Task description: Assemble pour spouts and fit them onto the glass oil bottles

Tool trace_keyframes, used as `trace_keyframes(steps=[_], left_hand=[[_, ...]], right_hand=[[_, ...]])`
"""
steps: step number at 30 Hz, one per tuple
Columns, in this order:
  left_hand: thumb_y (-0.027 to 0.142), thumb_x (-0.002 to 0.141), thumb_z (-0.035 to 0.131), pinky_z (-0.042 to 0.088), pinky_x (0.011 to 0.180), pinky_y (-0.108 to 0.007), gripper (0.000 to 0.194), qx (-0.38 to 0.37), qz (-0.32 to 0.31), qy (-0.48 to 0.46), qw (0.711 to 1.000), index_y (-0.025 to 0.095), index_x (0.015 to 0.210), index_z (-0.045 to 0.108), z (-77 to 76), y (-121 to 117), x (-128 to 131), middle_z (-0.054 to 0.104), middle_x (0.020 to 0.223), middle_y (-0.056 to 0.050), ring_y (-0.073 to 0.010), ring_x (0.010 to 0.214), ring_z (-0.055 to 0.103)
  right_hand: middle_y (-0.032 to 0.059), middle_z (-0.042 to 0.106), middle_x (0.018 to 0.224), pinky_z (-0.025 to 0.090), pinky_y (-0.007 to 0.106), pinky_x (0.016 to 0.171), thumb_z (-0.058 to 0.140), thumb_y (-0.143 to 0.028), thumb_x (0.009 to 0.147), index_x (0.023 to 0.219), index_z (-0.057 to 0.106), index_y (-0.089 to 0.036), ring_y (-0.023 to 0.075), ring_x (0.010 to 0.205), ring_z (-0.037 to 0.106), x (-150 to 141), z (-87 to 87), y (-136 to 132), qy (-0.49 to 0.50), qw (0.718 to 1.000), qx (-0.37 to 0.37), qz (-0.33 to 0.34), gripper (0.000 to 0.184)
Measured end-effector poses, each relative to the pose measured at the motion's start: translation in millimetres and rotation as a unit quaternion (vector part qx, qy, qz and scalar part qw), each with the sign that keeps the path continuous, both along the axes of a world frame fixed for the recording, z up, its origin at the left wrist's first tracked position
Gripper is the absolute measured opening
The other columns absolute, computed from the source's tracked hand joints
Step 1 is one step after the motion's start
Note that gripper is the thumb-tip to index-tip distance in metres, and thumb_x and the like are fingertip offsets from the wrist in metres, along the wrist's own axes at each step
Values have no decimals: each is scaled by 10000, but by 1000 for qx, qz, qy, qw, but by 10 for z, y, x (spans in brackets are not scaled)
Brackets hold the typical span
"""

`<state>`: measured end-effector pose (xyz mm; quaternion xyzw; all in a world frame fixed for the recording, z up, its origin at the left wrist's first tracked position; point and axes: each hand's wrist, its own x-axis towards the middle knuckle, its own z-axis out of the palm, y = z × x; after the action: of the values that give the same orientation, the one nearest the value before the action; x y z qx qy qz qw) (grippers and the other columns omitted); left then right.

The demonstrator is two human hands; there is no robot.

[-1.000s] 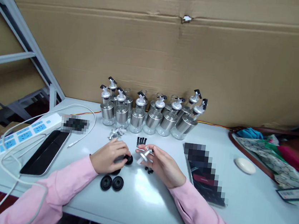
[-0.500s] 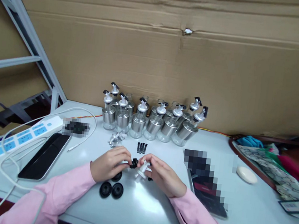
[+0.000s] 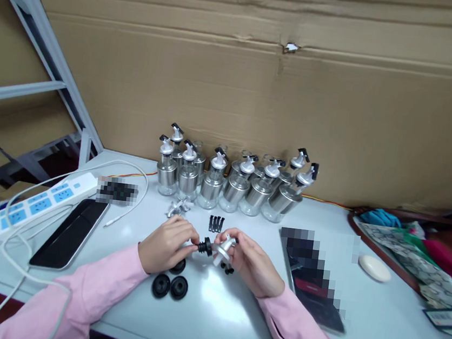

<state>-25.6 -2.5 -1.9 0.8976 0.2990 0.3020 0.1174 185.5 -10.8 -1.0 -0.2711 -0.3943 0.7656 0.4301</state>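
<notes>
Between the fingers and thumb of my left hand (image 3: 166, 245) is a black ribbed stopper (image 3: 204, 246), lying sideways. My right hand (image 3: 256, 264) grips a silver pourer top (image 3: 222, 251) by its far side. The stopper's wide end faces the pourer top's underside, close to it; whether they touch I cannot tell. Three black round discs (image 3: 179, 287) rest near my left hand, one partly hidden by it. Small black pieces (image 3: 227, 268) sit beneath my right fingers. Farther out are several silver spout parts (image 3: 180, 206) in a pile and a row of black flip levers (image 3: 216, 224).
Glass bottles with steel bands (image 3: 210, 189), several with pourers, stand before the cardboard wall (image 3: 219, 82). On the left are a power strip (image 3: 38, 205), a phone (image 3: 69, 236) and white cables. A dark flat item (image 3: 314, 288) and a white oval object (image 3: 374, 268) lie right.
The stopper and pourer top have turned to face each other, showing the stopper's wide end. My right fingers have shifted on the pourer top, uncovering more small black pieces. The view has shifted slightly.
</notes>
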Motion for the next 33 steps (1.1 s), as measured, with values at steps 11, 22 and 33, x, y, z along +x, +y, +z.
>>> trace_keyframes(steps=[11,22,33], left_hand=[[196,903,326,362,705,-315,134,-14,-3,-2,1000,164,809,417,-22,-27,0,520,745,-36,-161,703,458],[184,906,286,376,722,-320,107,-24,-31,-22,999,167,871,386,-50,-14,-3,505,839,-63,-173,760,436],[159,874,338,378,724,-310,45,-38,-26,-22,999,184,844,361,-36,-18,2,500,843,-50,-170,771,447]], right_hand=[[43,605,852,448,298,688,640,-459,741,821,623,-199,175,794,558,8,32,21,-5,998,-14,-54,273],[36,586,868,457,275,674,659,-462,725,849,642,-200,157,795,535,-36,-19,22,-20,996,-1,-88,290],[32,589,913,446,279,739,637,-451,754,866,638,-211,150,819,547,-17,-48,32,-11,996,13,-89,265]])
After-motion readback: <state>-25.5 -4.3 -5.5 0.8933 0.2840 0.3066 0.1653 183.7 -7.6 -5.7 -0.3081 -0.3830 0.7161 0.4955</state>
